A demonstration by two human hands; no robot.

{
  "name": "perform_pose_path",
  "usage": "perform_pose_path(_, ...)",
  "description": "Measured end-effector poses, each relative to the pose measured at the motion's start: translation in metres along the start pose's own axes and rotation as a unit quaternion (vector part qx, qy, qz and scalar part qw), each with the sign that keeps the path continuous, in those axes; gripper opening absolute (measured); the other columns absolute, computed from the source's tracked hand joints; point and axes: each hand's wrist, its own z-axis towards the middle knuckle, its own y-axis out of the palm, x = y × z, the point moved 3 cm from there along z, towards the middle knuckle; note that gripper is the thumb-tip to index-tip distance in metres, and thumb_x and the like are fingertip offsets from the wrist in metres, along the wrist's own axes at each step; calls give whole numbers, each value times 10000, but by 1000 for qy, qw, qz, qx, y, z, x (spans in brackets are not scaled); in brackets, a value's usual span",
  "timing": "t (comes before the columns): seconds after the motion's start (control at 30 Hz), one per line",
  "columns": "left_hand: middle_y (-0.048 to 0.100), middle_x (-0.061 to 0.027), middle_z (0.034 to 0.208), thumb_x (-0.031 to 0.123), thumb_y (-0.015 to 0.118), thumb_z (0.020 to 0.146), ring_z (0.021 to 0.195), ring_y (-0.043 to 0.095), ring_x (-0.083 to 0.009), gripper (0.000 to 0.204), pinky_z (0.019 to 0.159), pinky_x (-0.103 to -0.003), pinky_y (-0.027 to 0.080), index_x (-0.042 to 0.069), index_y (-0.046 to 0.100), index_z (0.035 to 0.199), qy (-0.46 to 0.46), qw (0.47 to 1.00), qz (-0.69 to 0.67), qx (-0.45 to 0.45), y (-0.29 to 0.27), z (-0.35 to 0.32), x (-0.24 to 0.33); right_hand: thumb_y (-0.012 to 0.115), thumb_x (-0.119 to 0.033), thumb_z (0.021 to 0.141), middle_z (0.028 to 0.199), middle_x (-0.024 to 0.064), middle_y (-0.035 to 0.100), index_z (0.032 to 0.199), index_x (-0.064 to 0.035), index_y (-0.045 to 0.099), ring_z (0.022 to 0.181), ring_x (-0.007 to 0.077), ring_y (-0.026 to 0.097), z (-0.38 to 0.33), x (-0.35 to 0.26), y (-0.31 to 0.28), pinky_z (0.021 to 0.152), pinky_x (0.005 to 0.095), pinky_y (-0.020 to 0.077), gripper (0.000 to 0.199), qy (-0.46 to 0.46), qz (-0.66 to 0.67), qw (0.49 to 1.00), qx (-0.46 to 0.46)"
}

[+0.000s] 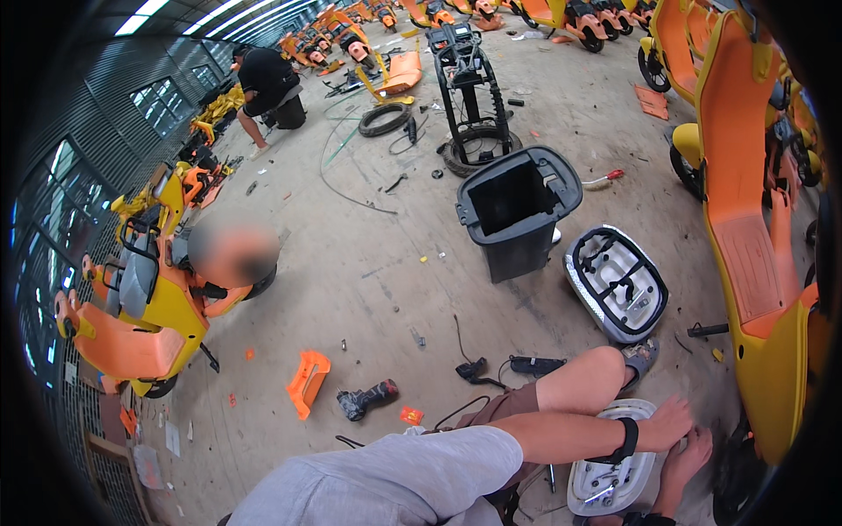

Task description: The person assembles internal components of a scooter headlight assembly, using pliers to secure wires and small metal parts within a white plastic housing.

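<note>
A white oval shell (pixel 608 485) with small fittings inside lies on the floor by my bent leg, at the lower right. My left hand (pixel 665 426), with a black band at the wrist, reaches across to the shell's right edge. Close beside it is my right hand (pixel 689 458), coming up from the lower edge of the view. The fingers of both hands are curled together; whatever they hold is too small or hidden to make out. A second white oval shell (pixel 649 309), with a black rim and black straps, rests a little farther away.
A tall black bin (pixel 517 254) stands ahead, near a bare black scooter frame (pixel 469 96). A cordless drill (pixel 367 400) and an orange plastic piece (pixel 307 383) lie left of me. Yellow-orange scooters flank me, one close by right (pixel 745 263). A person (pixel 267 83) sits far left.
</note>
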Motion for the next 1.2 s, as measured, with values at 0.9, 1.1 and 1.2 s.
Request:
perform_pose_path(0.9,678,-149,791,149,649,780,762,679,-331,89,645,-438,503,79,702,766,47,992,18,-114,-6,-3,-3,658,-87,821,997,231,626,973,27,618,1026,433,574,-1,-27,-32,834,498,449,194,-81,44,992,81)
perform_pose_path(1.1,689,-164,756,144,666,784,744,689,-351,104,623,-443,518,62,702,731,-46,987,-23,-151,-7,-5,-2,613,-117,919,1073,166,662,1158,19,630,975,302,643,4,-16,-31,850,377,484,275,244,188,917,-255)
perform_pose_path(1.2,693,-198,741,125,703,726,744,699,-367,89,599,-459,532,37,720,733,-56,977,-89,-187,-8,-3,11,552,-91,958,1121,153,682,1260,27,606,958,183,647,-16,11,10,824,333,497,329,226,432,837,-247)
